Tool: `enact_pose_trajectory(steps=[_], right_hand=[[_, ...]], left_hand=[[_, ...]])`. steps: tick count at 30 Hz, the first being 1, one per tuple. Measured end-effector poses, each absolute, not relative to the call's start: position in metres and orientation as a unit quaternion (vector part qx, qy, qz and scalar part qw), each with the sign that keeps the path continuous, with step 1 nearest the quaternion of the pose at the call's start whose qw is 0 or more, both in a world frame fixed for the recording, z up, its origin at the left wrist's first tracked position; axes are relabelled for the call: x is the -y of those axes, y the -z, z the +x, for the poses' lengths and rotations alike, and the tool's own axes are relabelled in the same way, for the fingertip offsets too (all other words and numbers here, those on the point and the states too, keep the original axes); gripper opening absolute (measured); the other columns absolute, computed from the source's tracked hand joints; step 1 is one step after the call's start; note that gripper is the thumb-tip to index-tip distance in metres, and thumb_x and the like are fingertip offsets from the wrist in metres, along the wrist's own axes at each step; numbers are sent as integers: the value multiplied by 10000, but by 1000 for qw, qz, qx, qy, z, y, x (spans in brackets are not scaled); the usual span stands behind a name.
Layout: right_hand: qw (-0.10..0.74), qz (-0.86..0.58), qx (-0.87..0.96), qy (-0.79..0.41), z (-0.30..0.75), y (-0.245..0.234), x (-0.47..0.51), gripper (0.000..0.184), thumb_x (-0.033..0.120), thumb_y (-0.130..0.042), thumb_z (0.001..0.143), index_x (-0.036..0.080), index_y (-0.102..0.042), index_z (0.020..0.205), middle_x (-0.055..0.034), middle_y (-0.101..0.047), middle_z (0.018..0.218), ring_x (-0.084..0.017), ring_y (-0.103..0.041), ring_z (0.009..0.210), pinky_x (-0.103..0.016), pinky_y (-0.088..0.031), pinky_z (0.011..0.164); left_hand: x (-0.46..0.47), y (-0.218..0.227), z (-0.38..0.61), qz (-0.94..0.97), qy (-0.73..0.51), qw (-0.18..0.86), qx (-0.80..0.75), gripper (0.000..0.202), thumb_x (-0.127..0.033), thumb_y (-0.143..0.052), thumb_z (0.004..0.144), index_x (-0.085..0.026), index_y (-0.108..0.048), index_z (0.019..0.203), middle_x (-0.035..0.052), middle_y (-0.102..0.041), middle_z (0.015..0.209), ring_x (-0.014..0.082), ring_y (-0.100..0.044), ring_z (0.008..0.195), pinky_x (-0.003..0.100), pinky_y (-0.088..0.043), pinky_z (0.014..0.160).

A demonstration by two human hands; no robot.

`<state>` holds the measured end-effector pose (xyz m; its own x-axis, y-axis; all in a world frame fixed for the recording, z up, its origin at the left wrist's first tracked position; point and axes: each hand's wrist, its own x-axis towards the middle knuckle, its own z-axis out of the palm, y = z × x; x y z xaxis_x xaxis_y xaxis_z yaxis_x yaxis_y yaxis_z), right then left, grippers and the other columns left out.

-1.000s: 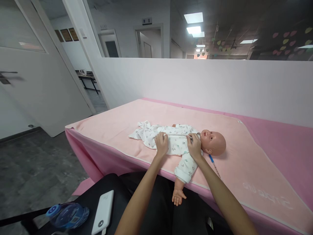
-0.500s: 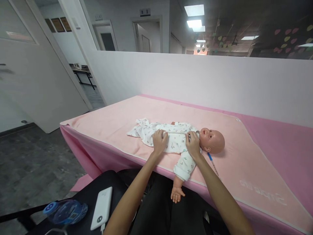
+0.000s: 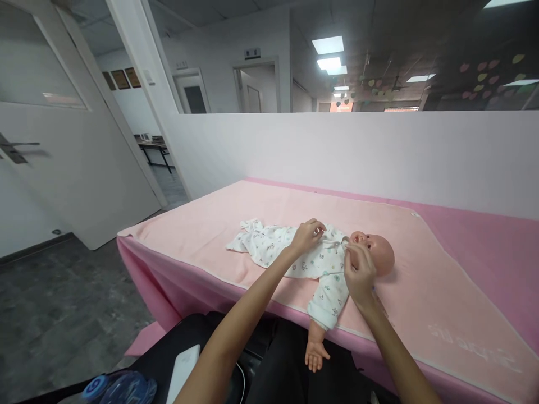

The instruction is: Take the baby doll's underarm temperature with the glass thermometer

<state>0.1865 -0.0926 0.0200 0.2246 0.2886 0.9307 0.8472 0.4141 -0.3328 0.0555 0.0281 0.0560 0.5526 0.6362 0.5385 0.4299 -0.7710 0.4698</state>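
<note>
A baby doll [image 3: 374,253] lies on its back on a pink blanket [image 3: 236,213], head to the right, dressed in a white printed romper [image 3: 269,247]. One doll arm hangs over the near edge of the table. My left hand [image 3: 307,234] is over the doll's chest, fingers pinched on the romper's front. My right hand [image 3: 360,275] is at the doll's neck, fingers curled and pinching the collar of the romper, partly hiding the doll's chin.
A white partition wall [image 3: 337,151] runs behind the table [image 3: 497,252], which is covered in pink. On my lap lie a white power bank [image 3: 183,365] and a blue bottle [image 3: 120,388]. An open white door [image 3: 63,140] and grey floor are to the left.
Both hands lifted off the doll's body, where they lay on the romper. The left hand moved right to the chest and the right hand moved to the collar, both now pinching fabric.
</note>
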Motion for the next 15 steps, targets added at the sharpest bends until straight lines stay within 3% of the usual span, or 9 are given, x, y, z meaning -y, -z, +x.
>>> enact_pose_trajectory(steps=[3, 8, 11, 15], right_hand=[[588, -533, 554, 250, 204, -8, 129, 141, 120, -454, 808, 174, -578, 850, -43, -618, 800, -162, -575, 843, -340, -464, 829], [469, -667, 520, 254, 234, 29, 177, 181, 222, -409, 836, 165, -577, 796, -67, -632, 777, -189, -564, 781, -385, -414, 851], [420, -727, 512, 182, 245, 44, 191, 232, 288, -392, 840, 166, -581, 784, -80, -638, 777, -201, -560, 743, -371, -413, 786], [418, -757, 496, 71, 249, 49, 196, 283, 384, -418, 817, 175, -601, 763, -80, -648, 784, -200, -579, 729, -313, -425, 682]], left_hand=[[-34, -52, 71, 880, -323, 201, -284, 142, -221, -492, 781, -172, -622, 813, 12, -586, 800, 101, -529, 671, 223, -410, 660], [-40, -42, 75, 859, -266, 350, -263, 235, -346, -544, 759, -147, -655, 816, 28, -630, 778, 125, -548, 698, 215, -406, 627], [-41, -44, 70, 868, -241, 367, -234, 255, -364, -541, 760, -145, -670, 788, 41, -640, 805, 138, -558, 743, 224, -412, 664], [-37, -49, 63, 885, -223, 348, -213, 234, -383, -599, 720, -170, -676, 780, 40, -649, 851, 157, -557, 842, 234, -407, 740]])
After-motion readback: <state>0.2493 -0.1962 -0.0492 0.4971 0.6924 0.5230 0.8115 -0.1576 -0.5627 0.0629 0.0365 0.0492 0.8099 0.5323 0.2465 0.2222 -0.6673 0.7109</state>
